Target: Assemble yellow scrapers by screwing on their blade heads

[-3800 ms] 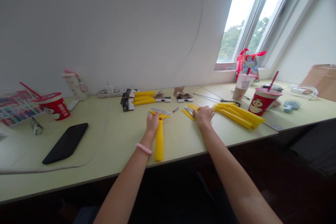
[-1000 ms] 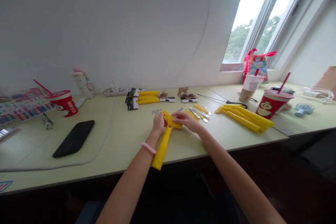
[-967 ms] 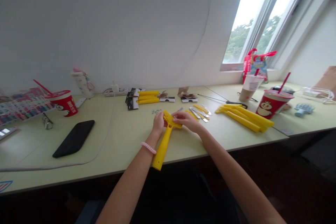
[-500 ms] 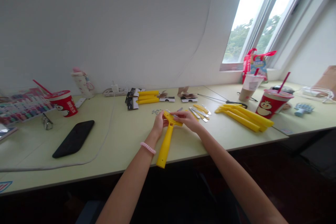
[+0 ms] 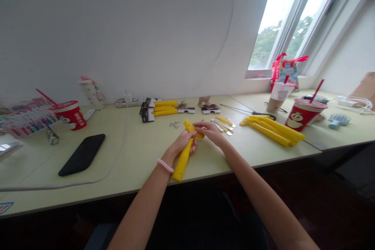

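Observation:
A yellow T-shaped scraper (image 5: 183, 160) is held over the front of the table, its handle pointing down toward me. My left hand (image 5: 184, 142) is wrapped round it where handle and head meet. The fingers of my right hand (image 5: 208, 131) are closed on the right part of the head; whether they also hold something small is hidden. Small screws (image 5: 174, 124) lie just behind my left hand. Metal blades and yellow strips (image 5: 223, 125) are spread behind my right hand.
Yellow handles (image 5: 271, 129) lie at the right near a red cup (image 5: 304, 115). Packaged yellow tools (image 5: 159, 108) and a power strip (image 5: 129, 103) are at the back. Leftward are a black phone (image 5: 82, 155), a cable and another red cup (image 5: 70, 116).
My left hand has shifted from the left end of the scraper's head down to its neck. The scraper has turned slightly, and its left end now shows.

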`<action>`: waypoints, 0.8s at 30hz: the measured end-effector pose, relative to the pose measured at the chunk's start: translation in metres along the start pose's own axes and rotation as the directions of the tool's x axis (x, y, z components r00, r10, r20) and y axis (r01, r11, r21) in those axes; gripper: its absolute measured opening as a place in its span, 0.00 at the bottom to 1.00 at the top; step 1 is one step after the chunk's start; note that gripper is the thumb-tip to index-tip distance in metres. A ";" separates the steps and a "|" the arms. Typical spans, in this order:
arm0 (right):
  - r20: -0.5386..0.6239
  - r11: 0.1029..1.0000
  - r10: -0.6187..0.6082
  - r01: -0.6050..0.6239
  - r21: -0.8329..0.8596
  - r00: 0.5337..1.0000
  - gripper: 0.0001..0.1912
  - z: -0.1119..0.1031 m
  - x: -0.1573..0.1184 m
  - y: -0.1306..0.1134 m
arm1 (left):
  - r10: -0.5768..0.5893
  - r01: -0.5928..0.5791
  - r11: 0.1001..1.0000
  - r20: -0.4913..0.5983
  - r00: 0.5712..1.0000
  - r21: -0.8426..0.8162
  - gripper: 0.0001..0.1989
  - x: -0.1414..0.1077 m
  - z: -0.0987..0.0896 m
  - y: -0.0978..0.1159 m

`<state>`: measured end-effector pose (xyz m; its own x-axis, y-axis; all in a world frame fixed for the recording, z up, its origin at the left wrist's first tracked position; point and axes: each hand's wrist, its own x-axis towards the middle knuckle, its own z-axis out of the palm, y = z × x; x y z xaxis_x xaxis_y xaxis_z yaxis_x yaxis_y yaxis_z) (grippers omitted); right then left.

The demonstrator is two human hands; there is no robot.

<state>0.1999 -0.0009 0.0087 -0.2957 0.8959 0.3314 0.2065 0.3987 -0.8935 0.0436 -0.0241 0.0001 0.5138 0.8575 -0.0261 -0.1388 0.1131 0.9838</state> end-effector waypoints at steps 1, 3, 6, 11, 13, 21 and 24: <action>-0.004 1.000 -0.001 0.001 -0.009 1.000 0.14 0.000 0.000 -0.001 | -0.001 0.001 1.000 -0.001 1.000 0.004 0.13 0.000 0.000 0.000; -0.013 1.000 -0.008 0.007 -0.016 1.000 0.13 0.000 0.000 -0.001 | -0.014 0.014 1.000 -0.001 1.000 0.013 0.11 0.000 -0.001 0.000; -0.027 1.000 0.015 -0.015 0.004 1.000 0.14 0.000 -0.001 -0.001 | -0.018 0.017 1.000 0.013 1.000 0.022 0.10 -0.001 -0.001 -0.001; -0.026 0.994 0.085 -0.083 0.070 0.996 0.15 -0.001 0.000 0.001 | -0.014 0.014 1.000 0.022 1.000 0.013 0.11 -0.002 -0.002 -0.001; -0.050 0.993 0.085 -0.081 0.091 0.995 0.16 0.000 0.000 0.002 | -0.030 0.030 0.999 -0.009 1.000 0.018 0.12 -0.002 -0.002 -0.001; -0.321 0.979 0.105 -0.041 0.202 0.941 0.21 0.001 0.009 0.016 | -0.072 0.092 0.992 -0.207 0.976 0.088 0.12 0.006 -0.010 -0.001; -0.305 0.981 0.129 -0.076 0.179 0.944 0.21 -0.001 0.009 0.016 | -0.097 0.123 0.985 -0.198 0.975 0.121 0.12 0.006 -0.009 -0.003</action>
<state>0.2015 0.0140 -0.0026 0.0316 0.9564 0.2902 0.0578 0.2881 -0.9559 0.0390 -0.0151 -0.0047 0.3468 0.9249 -0.1560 0.0285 0.1558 0.9874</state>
